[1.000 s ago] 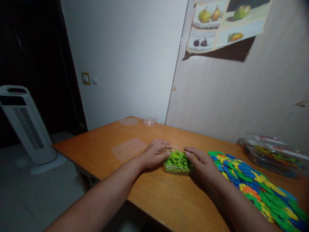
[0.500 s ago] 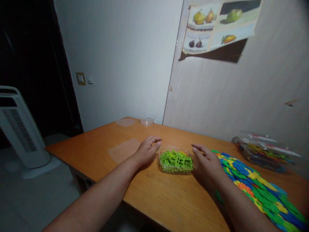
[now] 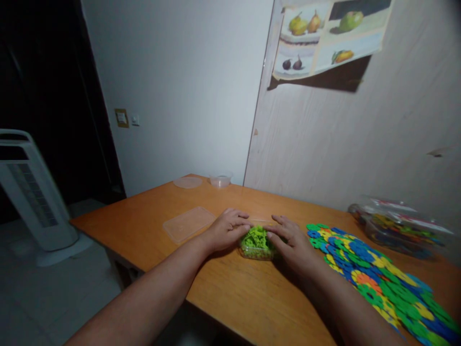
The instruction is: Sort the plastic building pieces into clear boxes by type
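A clear plastic container point(image 3: 256, 253) heaped with light green plastic pieces point(image 3: 256, 237) rests on the table between my hands. My left hand point(image 3: 229, 229) lies over its left rim, fingers stretched toward the pieces and the thumb at their edge. From the other side my right hand point(image 3: 290, 239) reaches over the right end, fingers spread, thumb and index finger touching the green pieces. Both hands are open, and their fingers hide the container's ends. A flat clear rectangular lid point(image 3: 187, 224) lies left of my left hand.
Colourful flower-shaped discs point(image 3: 374, 276) are spread over the right of the wooden table point(image 3: 248, 293). Behind them sits a clear bag-like package point(image 3: 399, 226) of coloured pieces. A round tub point(image 3: 220, 180) and round lid point(image 3: 188, 182) lie at the far corner. A tower fan point(image 3: 34, 202) stands left.
Both hands have come inward from beside the container to over its ends, and their fingers now reach onto the green pieces. The container has stayed about where it was.
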Demonstrator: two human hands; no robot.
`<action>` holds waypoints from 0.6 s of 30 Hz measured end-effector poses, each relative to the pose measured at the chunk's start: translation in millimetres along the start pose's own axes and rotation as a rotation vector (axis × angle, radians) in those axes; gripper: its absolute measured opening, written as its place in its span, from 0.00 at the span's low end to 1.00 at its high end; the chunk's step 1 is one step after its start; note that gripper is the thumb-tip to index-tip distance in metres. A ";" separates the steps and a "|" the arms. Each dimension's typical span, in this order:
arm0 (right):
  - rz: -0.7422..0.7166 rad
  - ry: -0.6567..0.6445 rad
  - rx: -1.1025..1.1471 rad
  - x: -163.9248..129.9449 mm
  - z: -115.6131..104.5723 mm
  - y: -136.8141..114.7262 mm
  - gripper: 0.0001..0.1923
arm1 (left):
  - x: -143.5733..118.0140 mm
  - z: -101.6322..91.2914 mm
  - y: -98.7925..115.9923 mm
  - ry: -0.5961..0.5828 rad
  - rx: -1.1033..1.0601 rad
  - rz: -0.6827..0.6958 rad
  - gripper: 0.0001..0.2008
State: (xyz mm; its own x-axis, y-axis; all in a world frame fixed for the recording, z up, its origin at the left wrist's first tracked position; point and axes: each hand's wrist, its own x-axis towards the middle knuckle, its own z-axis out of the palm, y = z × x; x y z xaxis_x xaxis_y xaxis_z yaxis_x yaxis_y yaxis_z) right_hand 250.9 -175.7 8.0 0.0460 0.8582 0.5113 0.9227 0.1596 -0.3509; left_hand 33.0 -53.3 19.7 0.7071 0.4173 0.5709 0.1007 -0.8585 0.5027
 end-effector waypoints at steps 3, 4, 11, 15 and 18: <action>0.006 0.022 0.027 -0.5 -0.5 2.3 0.20 | -0.1 0.5 1.7 0.042 0.000 -0.007 0.14; 0.002 -0.010 0.034 -0.8 -0.9 2.9 0.20 | -0.1 0.7 2.0 0.023 0.000 0.000 0.14; 0.007 0.007 0.089 -1.4 -3.8 2.6 0.21 | 0.0 0.6 1.7 0.025 0.027 0.013 0.17; 0.018 -0.102 0.070 -1.3 -7.6 -0.3 0.20 | -0.2 2.5 4.4 -0.017 0.048 0.046 0.16; 0.015 -0.085 0.083 -1.0 -11.1 -2.2 0.20 | -0.7 3.2 10.2 0.018 0.065 0.051 0.18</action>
State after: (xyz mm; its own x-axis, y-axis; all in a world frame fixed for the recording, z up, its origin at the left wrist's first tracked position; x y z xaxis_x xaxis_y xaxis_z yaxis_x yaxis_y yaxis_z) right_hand 253.1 -182.3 17.0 0.0236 0.8984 0.4384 0.8869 0.1836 -0.4239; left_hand 35.8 -63.3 22.3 0.7002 0.3768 0.6064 0.1102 -0.8963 0.4296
